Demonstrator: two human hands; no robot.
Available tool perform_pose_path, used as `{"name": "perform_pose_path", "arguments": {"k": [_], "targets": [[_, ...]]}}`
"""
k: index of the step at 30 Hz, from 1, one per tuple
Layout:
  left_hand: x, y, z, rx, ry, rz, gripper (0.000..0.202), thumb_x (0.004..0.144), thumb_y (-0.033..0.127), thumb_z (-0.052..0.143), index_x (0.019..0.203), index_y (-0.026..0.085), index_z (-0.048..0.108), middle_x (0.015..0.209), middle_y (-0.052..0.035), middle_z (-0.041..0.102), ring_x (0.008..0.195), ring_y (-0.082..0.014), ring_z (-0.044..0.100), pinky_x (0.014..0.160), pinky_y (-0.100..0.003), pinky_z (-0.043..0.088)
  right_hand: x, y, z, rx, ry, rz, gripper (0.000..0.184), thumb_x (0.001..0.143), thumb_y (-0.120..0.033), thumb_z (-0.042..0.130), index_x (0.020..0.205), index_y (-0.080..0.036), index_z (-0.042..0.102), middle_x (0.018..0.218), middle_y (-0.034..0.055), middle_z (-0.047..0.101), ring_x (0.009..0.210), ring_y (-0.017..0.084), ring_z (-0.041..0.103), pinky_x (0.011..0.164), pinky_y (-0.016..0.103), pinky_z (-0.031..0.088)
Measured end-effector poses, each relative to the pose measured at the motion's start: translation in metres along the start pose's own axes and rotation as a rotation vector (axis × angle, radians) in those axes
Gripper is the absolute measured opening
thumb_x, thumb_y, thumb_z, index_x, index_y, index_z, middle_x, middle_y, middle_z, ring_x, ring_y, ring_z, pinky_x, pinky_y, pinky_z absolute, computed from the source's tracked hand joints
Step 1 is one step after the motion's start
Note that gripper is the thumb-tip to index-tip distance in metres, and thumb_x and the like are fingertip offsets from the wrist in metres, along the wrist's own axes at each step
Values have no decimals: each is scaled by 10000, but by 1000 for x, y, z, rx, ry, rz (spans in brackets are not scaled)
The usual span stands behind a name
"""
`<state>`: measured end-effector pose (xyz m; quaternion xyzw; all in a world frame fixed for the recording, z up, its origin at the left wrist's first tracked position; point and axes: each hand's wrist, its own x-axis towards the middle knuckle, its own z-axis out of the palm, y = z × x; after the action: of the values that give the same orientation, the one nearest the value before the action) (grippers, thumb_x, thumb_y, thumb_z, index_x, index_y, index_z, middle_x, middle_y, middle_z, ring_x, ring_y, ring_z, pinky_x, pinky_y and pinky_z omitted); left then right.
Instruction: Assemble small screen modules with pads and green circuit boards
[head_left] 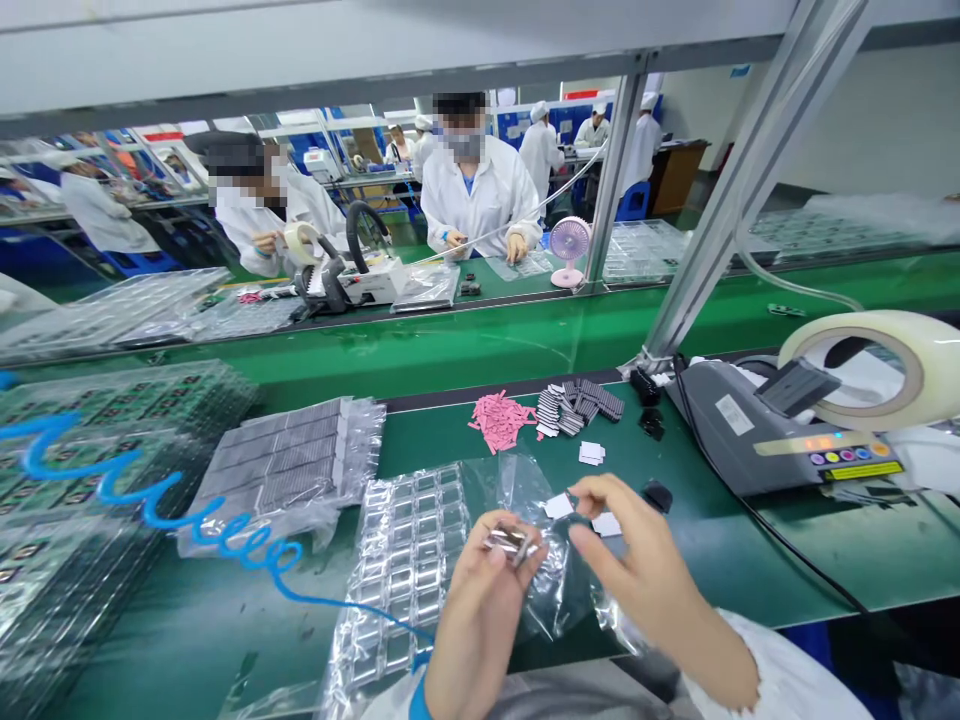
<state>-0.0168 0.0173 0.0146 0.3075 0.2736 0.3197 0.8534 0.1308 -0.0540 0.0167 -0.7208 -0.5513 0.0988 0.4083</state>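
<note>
My left hand (495,590) has its fingers closed around a small shiny metallic piece (511,542), partly hidden by the fingers. To its right, my right hand (637,560) is raised with thumb and fingertips apart. A small white card (558,506) shows close to its fingertips; whether they touch it I cannot tell. Another white card (606,524) shows behind the right hand. Beneath both hands lie clear plastic bags (551,590). Left of my left hand is a clear blister tray (409,550). A blue coiled cord (247,545) runs to a band at my left wrist.
Pink strips (499,420), grey-and-white strips (577,405) and white cards (592,453) lie ahead. A tape dispenser (780,420) stands right. Bagged grey parts (292,460) and stacked trays of green boards (112,460) are left. Two people in white coats work across a green divider (450,340).
</note>
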Motion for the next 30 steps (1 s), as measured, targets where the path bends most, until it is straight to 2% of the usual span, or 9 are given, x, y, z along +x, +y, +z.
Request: {"name": "perform_pose_path", "arguments": {"k": [2,4,7,10,15,21,25,28,30], "targets": [[0,9,-8,-144,-7,-119,214,780,350,616,934,206,657,835,-35,613,883,-189,557,924,-429,423,24,14,8,-74,-77,33,261,947,-395,394,943,-183,544,835,24,592,786,160,579,707,321,480],[-2,14,-15,-195,-4,-170,272,760,379,641,975,215,672,814,-33,613,846,-185,552,891,-428,439,53,27,25,-142,-171,53,179,919,-323,503,903,-160,575,860,16,607,789,152,592,716,326,493],[-8,20,-21,-142,-14,-153,351,726,402,680,1019,209,682,805,-38,618,812,-180,544,879,-416,445,91,39,60,-254,-282,79,184,903,-311,557,976,-146,595,978,35,616,865,164,604,770,363,509],[-15,23,-26,-83,-20,-133,366,713,412,693,1018,211,690,780,-38,624,780,-164,538,880,-393,441,117,43,89,-342,-333,103,232,908,-316,552,1074,-156,574,1087,59,596,941,186,597,810,393,510],[-20,29,-33,-100,-43,-121,341,642,416,751,911,211,713,762,-38,647,771,-165,561,879,-396,435,138,48,112,-391,-390,106,262,907,-318,552,1117,-162,557,1124,66,581,957,194,594,812,401,512],[-26,34,-27,-149,-91,-107,337,655,422,741,898,190,715,725,-40,654,735,-156,567,819,-368,451,151,59,104,-313,-429,90,252,911,-322,546,1108,-167,562,1106,62,589,912,177,604,783,374,524],[-25,33,-23,-177,-135,-93,301,695,408,715,910,198,709,739,-37,658,734,-152,574,809,-361,452,151,59,89,-233,-372,79,235,913,-318,545,1090,-166,571,1091,60,596,902,172,606,780,369,524],[-20,30,-20,-184,-183,-98,303,693,402,718,913,193,706,747,-35,661,744,-151,578,826,-363,449,136,47,71,-134,-285,66,200,911,-310,550,1029,-153,590,1016,46,621,862,159,617,764,359,529],[-17,27,-17,-185,-199,-102,312,686,400,725,912,186,704,749,-33,659,751,-151,577,834,-367,448,113,31,51,-33,-226,49,170,930,-291,513,962,-145,595,917,35,647,798,145,637,721,326,545]]}}
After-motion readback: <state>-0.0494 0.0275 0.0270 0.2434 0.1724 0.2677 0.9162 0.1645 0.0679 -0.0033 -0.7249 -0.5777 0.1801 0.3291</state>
